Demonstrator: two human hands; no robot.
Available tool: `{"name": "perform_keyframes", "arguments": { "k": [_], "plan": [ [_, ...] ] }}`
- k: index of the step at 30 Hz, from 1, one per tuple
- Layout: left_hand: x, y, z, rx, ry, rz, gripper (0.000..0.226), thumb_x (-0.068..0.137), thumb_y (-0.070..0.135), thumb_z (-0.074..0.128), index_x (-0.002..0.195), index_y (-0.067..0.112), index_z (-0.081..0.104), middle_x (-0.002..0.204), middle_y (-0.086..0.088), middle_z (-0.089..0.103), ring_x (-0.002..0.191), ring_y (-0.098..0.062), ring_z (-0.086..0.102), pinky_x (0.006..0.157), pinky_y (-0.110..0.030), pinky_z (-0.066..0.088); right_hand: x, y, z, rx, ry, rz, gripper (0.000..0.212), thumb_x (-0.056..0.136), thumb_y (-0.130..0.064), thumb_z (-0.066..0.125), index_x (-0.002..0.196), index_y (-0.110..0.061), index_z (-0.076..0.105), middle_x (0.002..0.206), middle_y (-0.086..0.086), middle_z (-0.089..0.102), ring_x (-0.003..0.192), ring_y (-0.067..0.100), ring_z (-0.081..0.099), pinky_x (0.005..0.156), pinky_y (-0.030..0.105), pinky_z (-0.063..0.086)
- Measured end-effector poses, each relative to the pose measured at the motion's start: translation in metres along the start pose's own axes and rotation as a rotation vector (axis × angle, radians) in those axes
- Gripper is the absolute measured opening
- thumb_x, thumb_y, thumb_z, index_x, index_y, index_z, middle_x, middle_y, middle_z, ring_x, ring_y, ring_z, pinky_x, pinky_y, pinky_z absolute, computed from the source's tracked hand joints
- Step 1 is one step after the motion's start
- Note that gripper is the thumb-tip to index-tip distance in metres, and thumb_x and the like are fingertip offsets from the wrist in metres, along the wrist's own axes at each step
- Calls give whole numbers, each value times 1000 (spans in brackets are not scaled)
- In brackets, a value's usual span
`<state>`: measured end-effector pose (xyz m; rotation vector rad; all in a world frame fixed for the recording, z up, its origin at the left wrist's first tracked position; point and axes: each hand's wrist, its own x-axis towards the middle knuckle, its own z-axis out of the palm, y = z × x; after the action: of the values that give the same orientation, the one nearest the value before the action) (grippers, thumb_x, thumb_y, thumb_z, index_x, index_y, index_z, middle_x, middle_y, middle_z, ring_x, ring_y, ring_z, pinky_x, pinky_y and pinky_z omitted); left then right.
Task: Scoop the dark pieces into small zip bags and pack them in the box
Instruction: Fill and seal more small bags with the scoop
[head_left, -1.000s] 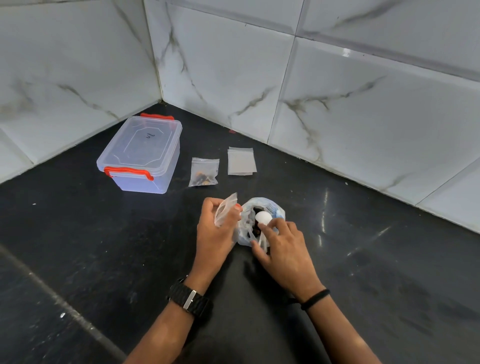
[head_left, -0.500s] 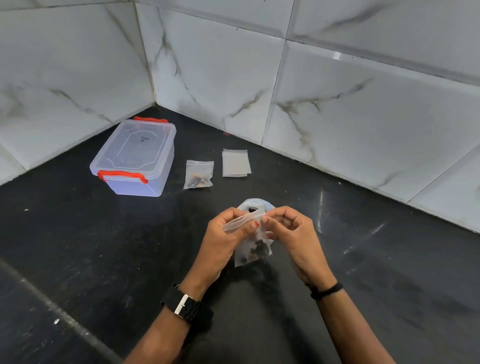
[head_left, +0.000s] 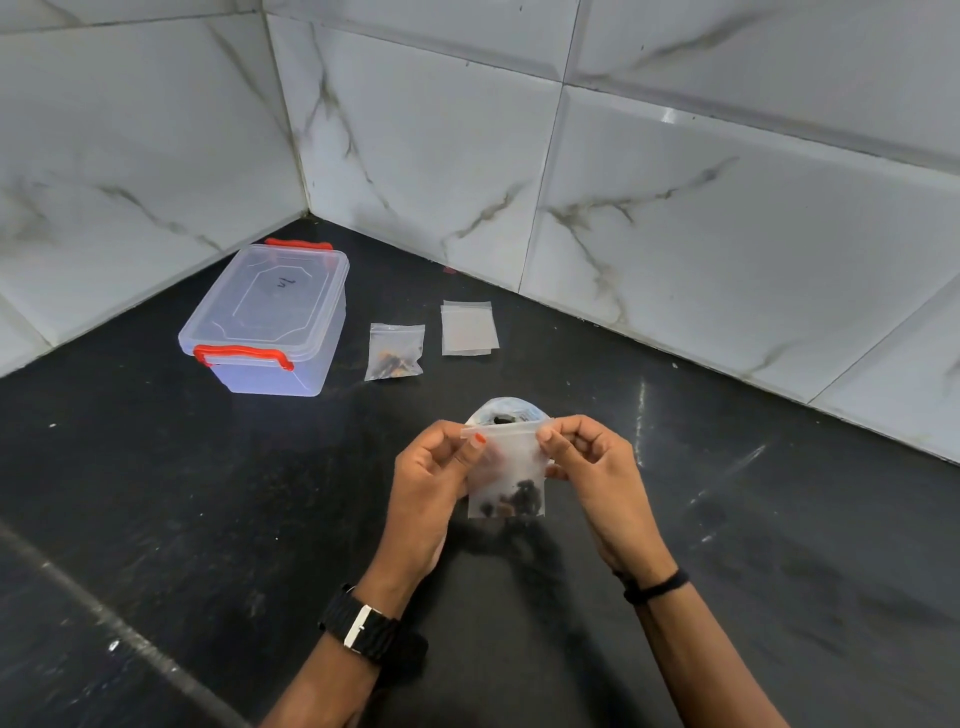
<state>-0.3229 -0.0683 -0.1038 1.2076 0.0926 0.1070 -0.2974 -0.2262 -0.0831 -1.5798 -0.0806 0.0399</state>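
Left hand (head_left: 434, 483) and right hand (head_left: 592, 462) each pinch one top corner of a small zip bag (head_left: 506, 470), thumb and forefinger curled on the seal strip, held up off the counter at centre near. Bag hangs upright: long axis vertical, zip edge on top and running left-right with a slight tilt (right end higher), dark pieces (head_left: 514, 501) settled in the bottom. Can't tell whether the seal is fully pressed shut. Just behind the bag, partly hidden by it, a crumpled clear supply bag (head_left: 506, 408) with more dark bits sits on the black counter (head_left: 156, 493). Farther back: a filled zip bag (head_left: 395, 351) lying flat, a small stack of empty zip bags (head_left: 467, 328) just to its right, and at far left a clear plastic box (head_left: 270, 322) with red latches, lid on. Counter is dark stone, scuffed and glossy, running into a corner of white marble-look wall tiles (head_left: 675, 208). Black watch on left wrist, black band on right.
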Motion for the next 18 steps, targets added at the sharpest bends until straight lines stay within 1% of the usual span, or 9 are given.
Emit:
{"name": "perform_keyframes", "arguments": {
  "k": [3,5,6,8,10,12,13,16,18],
  "plan": [
    [0,-2,-1,-5,36,17,17,79,22,61,84,6,63,86,-8,70,88,-24,69,75,-35,58,-2,1,0,-12,-35,25,10,84,-15,67,87,-5,67,81,9,70,76,14,62,73,29,52],
    [-1,-3,-1,9,40,23,19,78,22,60,83,5,62,85,-7,70,89,-25,69,75,-35,58,-5,2,1,-22,-47,29,16,80,-18,71,87,-4,68,85,17,70,79,19,63,78,37,50],
    [-1,-3,-1,12,36,17,20,78,23,60,83,3,61,84,-6,70,89,-25,69,76,-35,58,-6,2,2,-21,-39,23,13,80,-17,71,86,-5,68,86,17,70,79,20,63,79,38,50],
    [-2,-3,0,28,11,-10,25,78,25,61,86,1,61,85,-5,71,90,-24,69,80,-39,58,-7,2,3,6,-10,3,2,83,-7,68,81,-7,68,82,15,69,78,20,63,76,36,50],
    [-2,-2,0,47,-29,-43,28,78,28,63,87,2,61,86,-7,71,90,-25,68,84,-44,56,-7,0,4,70,26,4,16,83,2,64,72,-9,66,76,13,66,75,21,60,71,33,49],
    [-3,-1,-1,53,-65,-71,25,79,29,64,87,5,62,85,-7,70,87,-23,68,85,-47,54,-6,-1,4,113,37,5,24,78,2,66,62,-17,66,70,8,64,72,19,59,68,30,48],
    [-2,-1,-1,63,-84,-80,23,79,28,65,87,7,63,86,-6,70,87,-22,68,84,-47,54,-6,-2,4,120,32,5,25,75,0,66,59,-18,66,69,6,63,71,18,59,67,29,48],
    [-2,3,-1,103,-112,-87,23,80,28,64,93,9,66,89,-3,71,89,-23,70,81,-44,56,-6,-2,5,112,15,27,31,82,3,62,61,-20,65,70,6,63,71,18,59,68,31,48],
    [-2,4,1,116,-92,-65,18,83,23,63,92,8,67,86,-1,71,85,-22,71,77,-39,58,-7,-1,6,80,-10,41,25,87,0,59,68,-16,64,74,9,64,73,19,60,72,36,48]
  ]
}}
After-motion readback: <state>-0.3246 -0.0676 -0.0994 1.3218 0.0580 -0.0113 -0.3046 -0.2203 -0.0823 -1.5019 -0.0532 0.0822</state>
